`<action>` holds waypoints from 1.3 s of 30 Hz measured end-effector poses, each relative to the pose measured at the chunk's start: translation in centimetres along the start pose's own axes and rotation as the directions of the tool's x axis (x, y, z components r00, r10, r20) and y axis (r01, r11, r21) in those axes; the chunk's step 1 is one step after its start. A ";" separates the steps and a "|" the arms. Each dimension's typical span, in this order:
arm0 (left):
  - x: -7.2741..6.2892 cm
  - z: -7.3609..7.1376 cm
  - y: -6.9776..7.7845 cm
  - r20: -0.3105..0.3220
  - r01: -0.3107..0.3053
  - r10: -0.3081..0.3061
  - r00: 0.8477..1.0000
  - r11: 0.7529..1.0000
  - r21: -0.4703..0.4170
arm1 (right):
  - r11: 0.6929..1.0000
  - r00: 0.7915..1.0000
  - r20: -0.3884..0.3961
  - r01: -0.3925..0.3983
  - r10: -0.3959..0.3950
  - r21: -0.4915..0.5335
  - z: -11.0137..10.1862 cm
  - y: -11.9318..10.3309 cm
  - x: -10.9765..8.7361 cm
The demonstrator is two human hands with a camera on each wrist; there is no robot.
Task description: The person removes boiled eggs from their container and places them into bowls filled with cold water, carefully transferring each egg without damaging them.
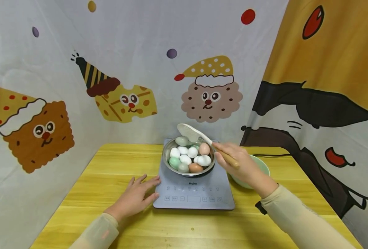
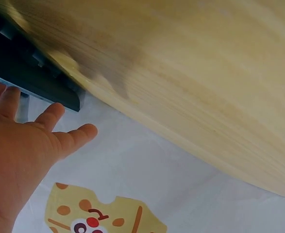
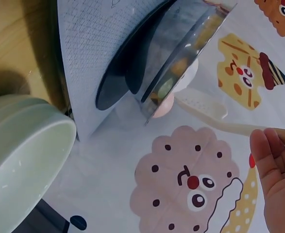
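My right hand (image 1: 238,160) grips the wooden handle of a white slotted spoon (image 1: 191,132), its holes visible in the right wrist view. The spoon's head is over the far rim of a round steel pot (image 1: 164,157). Several eggs (image 1: 185,159) fill the pot: white, pale green and brown ones. Beneath the pot is a grey induction cooker (image 1: 194,193). With fingers spread, my left hand (image 1: 137,196) lies at the cooker's left edge, fingertips touching it. In the left wrist view, the left fingers (image 2: 50,116) reach the cooker's dark side.
A pale green bowl (image 1: 262,165) stands right of the cooker, partly behind my right forearm. A black cord (image 1: 271,155) runs along the back of the wooden table (image 1: 184,228). A cartoon-printed cloth (image 1: 134,41) hangs behind.
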State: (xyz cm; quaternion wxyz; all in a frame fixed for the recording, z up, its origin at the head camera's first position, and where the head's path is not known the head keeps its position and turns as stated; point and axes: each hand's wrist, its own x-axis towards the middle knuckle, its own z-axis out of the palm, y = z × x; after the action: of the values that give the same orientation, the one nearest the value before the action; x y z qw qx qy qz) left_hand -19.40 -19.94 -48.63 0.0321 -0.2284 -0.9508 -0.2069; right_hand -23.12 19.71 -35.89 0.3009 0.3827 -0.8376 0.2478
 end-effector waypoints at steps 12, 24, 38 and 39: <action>0.1 0.1 0.0 0.009 0.007 -0.007 1.000 1.000 -0.007 | 0.999 0.998 -0.057 0.022 -0.020 0.024 1.0 -1.0 -0.2; -0.1 0.1 0.1 0.010 0.005 -0.005 1.000 1.000 -0.009 | 0.992 0.983 -0.157 0.106 -0.093 0.074 1.6 -2.2 -0.4; 0.0 0.1 0.0 0.010 0.006 -0.006 1.000 1.000 -0.006 | 0.926 0.961 -0.093 -0.223 0.262 0.305 1.1 -4.6 -0.6; 0.0 0.2 0.0 0.011 0.007 -0.007 1.000 1.000 -0.005 | 0.904 0.950 -0.075 -0.263 0.304 0.337 1.0 -4.6 -0.5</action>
State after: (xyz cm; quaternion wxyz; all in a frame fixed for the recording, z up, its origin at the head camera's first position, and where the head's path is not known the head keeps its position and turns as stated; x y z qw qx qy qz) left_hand -19.40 -19.91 -48.79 0.0257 -0.2264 -0.9511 -0.2083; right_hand -19.51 16.56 -36.09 0.2469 0.2843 -0.8118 0.4463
